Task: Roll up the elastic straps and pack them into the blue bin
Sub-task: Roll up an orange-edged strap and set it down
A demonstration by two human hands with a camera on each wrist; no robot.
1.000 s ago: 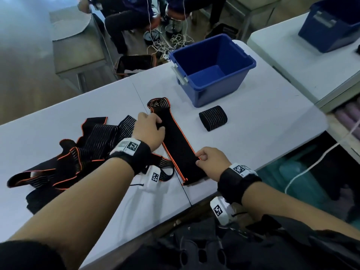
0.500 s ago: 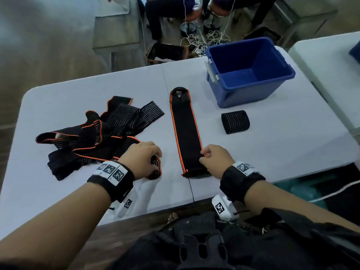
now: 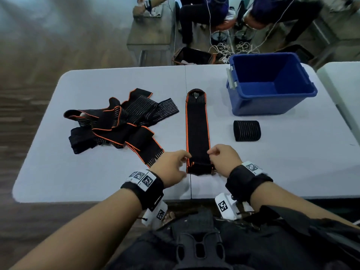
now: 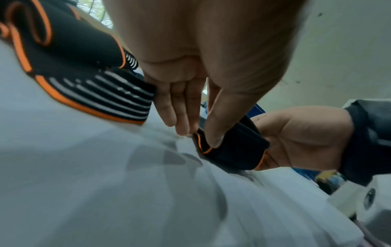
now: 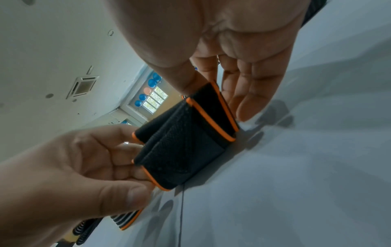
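A black elastic strap with orange edges (image 3: 197, 131) lies flat on the white table (image 3: 292, 162), running away from me, its near end folded over. My left hand (image 3: 186, 159) pinches the near left corner; the left wrist view shows the left hand (image 4: 197, 137) with thumb and fingers on the strap's fold (image 4: 232, 150). My right hand (image 3: 211, 152) pinches the near right corner, and the right wrist view has the right hand (image 5: 215, 100) on the folded strap end (image 5: 182, 147). A rolled strap (image 3: 247, 130) lies in front of the blue bin (image 3: 272, 106), whose visible floor is bare.
A tangled pile of several black straps (image 3: 116, 121) lies left of the flat one, its nearest end close to my left hand. Beyond the table's far edge are seated people, cables and a grey bench. Another white table (image 3: 344, 82) stands at the right.
My left hand has come from the strap's far part, past the pile, to the near left corner. The right hand stayed on the near right corner. The near end now looks folded.
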